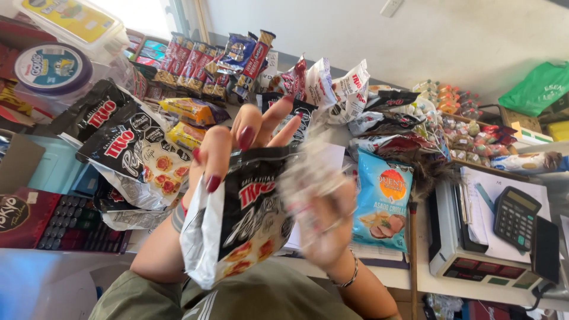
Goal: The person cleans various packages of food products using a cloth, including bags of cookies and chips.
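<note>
Holding a black-and-white snack packet (237, 219) up in front of the camera, the left hand (228, 148) grips the packet's top edge, thumb and forefinger pinching the foil, the remaining fingers with dark red nails fanned upward; the packet hangs upright, close to the lens, above an olive-green sleeve (237, 299); right hand (317, 204) beside the packet's right edge, heavily blurred, wrist bearing a thin bracelet (349, 277); whether it touches the packet, or how its fingers stand, cannot be told.

Surroundings, counter (409, 275) behind the hands:
- matching black-and-white packets (133, 148), stacked at left, tilted;
- light blue snack bag (382, 198), just right of the right hand, upright;
- yellow wrapped bars (189, 121), behind the left hand;
- row of red and blue biscuit packs (207, 62), standing along the back;
- white and dark crinkled packets (349, 95), heaped at centre back;
- weighing scale with white body (474, 261), at right, papers lying on it;
- black calculator (515, 216), resting on the scale's papers;
- green plastic bag (536, 89), far right, by the wall;
- round lidded tub (52, 68), top left;
- dark red box (24, 219), lower left.
</note>
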